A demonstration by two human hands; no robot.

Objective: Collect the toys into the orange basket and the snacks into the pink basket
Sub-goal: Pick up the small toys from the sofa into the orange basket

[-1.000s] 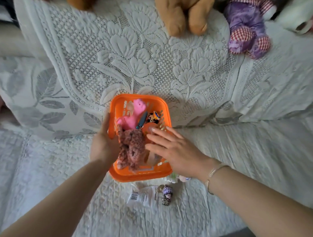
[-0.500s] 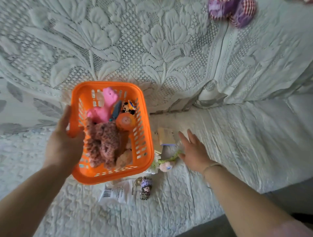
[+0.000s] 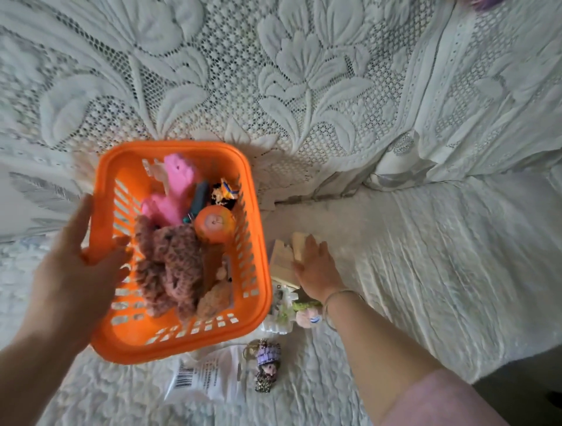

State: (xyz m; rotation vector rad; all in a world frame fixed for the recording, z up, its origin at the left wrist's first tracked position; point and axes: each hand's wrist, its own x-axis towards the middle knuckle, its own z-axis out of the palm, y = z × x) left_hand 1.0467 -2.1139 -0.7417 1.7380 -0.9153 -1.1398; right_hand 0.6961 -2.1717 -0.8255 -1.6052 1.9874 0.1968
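Note:
My left hand (image 3: 76, 267) grips the left rim of the orange basket (image 3: 103, 194) and holds it above the bed. Inside lie a pink plush (image 3: 175, 194), a brown crocheted toy (image 3: 170, 264), an orange round toy (image 3: 215, 224) and several small ones. My right hand (image 3: 314, 267) rests flat on a cream wooden toy house (image 3: 284, 258) just right of the basket, its fingers spread over the roof. A small pink doll (image 3: 307, 314) lies below the wrist. A purple-hatted figurine keychain (image 3: 267, 365) lies beside a white snack packet (image 3: 209, 377) with a barcode. No pink basket is in view.
White lace bedspread (image 3: 304, 91) covers the raised part behind; a quilted white cover (image 3: 441, 258) spreads to the right. A purple plush edge (image 3: 486, 3) shows at the top right. Dark floor (image 3: 523, 380) appears at the lower right.
My right hand left the basket and moved right and down onto the wooden toy house. The view tilted down and the plush toys at the top slid out of frame.

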